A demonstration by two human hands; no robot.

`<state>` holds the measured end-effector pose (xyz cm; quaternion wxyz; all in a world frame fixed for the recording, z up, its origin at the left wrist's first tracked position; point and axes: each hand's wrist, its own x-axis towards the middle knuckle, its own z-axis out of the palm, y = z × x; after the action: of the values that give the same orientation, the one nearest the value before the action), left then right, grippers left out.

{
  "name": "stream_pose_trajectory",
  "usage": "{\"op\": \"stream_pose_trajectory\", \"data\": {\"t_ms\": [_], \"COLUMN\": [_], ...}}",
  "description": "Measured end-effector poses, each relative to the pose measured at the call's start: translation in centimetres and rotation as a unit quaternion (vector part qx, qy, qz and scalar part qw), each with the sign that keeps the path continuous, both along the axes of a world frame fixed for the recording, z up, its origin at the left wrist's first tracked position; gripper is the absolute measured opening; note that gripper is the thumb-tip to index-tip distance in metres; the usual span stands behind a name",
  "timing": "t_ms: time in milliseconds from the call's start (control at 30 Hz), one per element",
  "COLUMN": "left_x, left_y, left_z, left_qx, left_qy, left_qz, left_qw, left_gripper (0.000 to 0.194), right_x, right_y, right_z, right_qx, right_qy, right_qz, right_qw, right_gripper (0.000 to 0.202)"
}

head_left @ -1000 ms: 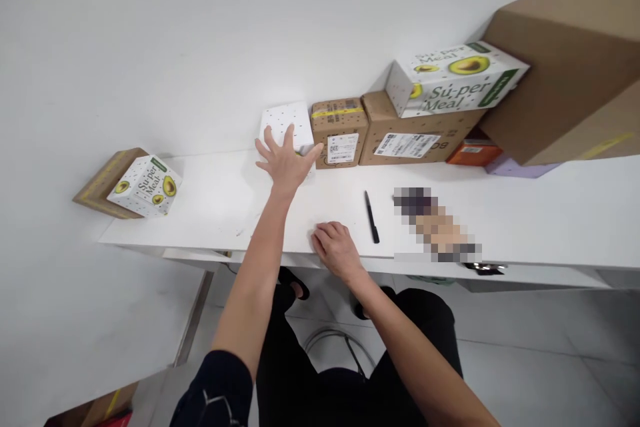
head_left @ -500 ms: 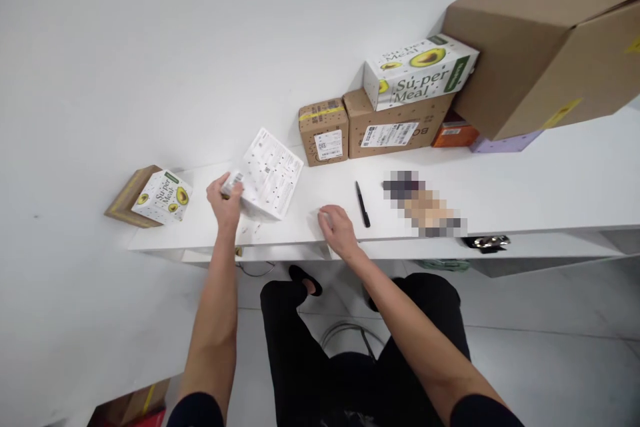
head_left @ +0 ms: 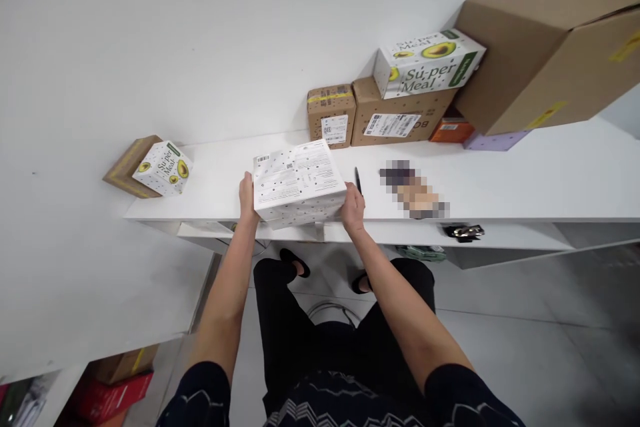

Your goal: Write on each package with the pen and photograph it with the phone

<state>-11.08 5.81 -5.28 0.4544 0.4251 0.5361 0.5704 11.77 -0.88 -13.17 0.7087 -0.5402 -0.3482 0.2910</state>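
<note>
A white printed box with small dark marks and a barcode is held between both hands above the front of the white shelf top. My left hand presses on its left end, and my right hand grips its right end. Just behind my right hand lies a black pen, partly hidden by it. Right of the pen is a blurred-out item.
At the left end stand a brown box and a Su-per Meal box. Along the wall are a small carton, a wider carton with another Su-per Meal box on top, an orange box and a large carton.
The white box has moved right and toward me, turned so its long side faces me. My right hand has moved from the shelf top onto its right end.
</note>
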Motion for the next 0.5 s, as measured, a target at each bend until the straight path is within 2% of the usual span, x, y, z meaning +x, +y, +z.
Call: {"op": "stream_pose_trajectory", "data": {"t_ms": [67,133,267,367,500], "left_x": [0.2,0.5,1.5,1.8,1.8], "left_y": [-1.9,-4.3,-8.0,-8.5,-8.4], "left_z": [-0.5,-1.1,-2.7,-3.3,-2.8], "left_qx": [-0.011,0.032,0.115,0.112,0.125], "left_qy": [-0.043,-0.061,0.048,0.103,0.135], "left_qz": [0.023,0.025,0.017,0.022,0.015], "left_qw": [0.999,0.997,0.992,0.988,0.983], "left_gripper": [0.061,0.065,0.067,0.064,0.063], "right_x": [-0.1,-0.2,-0.1,0.1,0.1], "right_y": [0.2,0.4,0.4,0.4,0.3], "right_z": [0.0,0.0,-0.4,-0.9,-1.2], "right_qx": [-0.003,-0.005,-0.005,-0.004,-0.013], "right_qy": [0.001,0.001,-0.008,-0.016,-0.028], "right_qz": [-0.008,-0.012,-0.012,-0.005,-0.004], "right_qw": [1.0,1.0,1.0,1.0,1.0], "right_gripper": [0.054,0.053,0.048,0.046,0.048]}}
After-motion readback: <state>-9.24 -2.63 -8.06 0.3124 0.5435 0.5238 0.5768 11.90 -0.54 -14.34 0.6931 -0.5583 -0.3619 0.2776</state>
